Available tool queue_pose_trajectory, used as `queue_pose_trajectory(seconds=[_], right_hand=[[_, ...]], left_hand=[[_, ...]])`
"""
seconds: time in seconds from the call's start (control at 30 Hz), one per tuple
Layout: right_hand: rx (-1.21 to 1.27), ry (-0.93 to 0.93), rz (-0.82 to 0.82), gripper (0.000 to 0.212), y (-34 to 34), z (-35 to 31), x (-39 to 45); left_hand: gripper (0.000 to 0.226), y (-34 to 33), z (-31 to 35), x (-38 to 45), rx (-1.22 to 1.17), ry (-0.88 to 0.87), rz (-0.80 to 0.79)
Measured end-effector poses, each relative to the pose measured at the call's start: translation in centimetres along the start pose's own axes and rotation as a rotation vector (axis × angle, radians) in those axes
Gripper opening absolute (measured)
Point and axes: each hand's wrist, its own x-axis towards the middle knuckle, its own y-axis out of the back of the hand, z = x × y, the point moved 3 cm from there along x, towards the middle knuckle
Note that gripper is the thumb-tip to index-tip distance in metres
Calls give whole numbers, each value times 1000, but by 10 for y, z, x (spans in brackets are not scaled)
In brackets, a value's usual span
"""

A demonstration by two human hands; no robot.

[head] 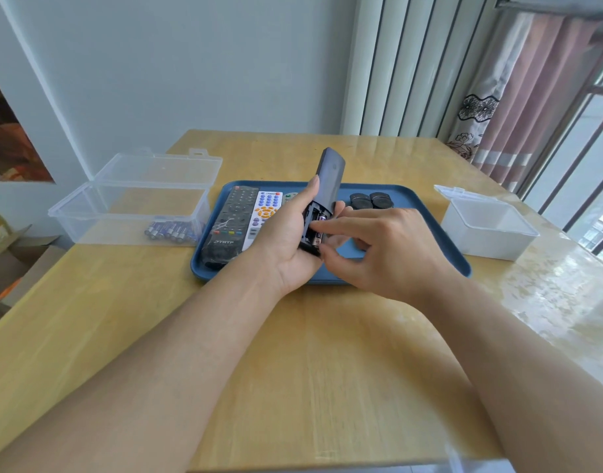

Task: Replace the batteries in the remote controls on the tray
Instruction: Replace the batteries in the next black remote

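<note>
**Fingertip on the cell, remote's long axis pointing away**

Nearest the camera, 2 bare forearms reach in over the table (122,302) and meet above the near rim of the tray (429,213).

The left hand (286,240) grasps the dark remote (327,179), fingers curled round its near end, thumb up along the left edge. The remote is tilted, back side facing the camera, its long axis running from the palm up and away toward the wall. The battery bay at its near end is open, with no cover on it.

The right hand (378,247) comes in from the right, across that axis. Its index finger (330,227) lies stretched over the bay, tip touching a battery (318,220) seated there; a 2nd cell (314,237) shows just below it. The thumb is curled beneath the remote's near corner. It grips nothing outright: finger and thumb bracket the bay. Whether the cell is being pressed in or prised out cannot be told.

The coming move likely turns on this: the cells lie parallel to the remote's long axis, the right hand is the nearer and the free one, so it must work along that axis while the left holds steady.

Farther off, 2 remotes (231,220) lie lengthwise on the tray's left, with a 3rd mostly hidden, and 2 dark covers (370,199) sit at its far side. Left of the tray, an open clear box (122,213) holds spare batteries (170,230); to the right stands a white box (487,230), lid up.
</note>
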Motion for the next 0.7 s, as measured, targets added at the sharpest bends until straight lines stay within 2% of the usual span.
queue_pose_trajectory(seconds=[0.43, 0.7], right_hand=[[-102, 72, 45, 18, -7, -9, 0], [-157, 165, 133, 19, -8, -13, -2]], left_hand=[[51, 2, -4, -1, 64, 14, 77], [58, 2, -1, 1, 43, 35, 38]])
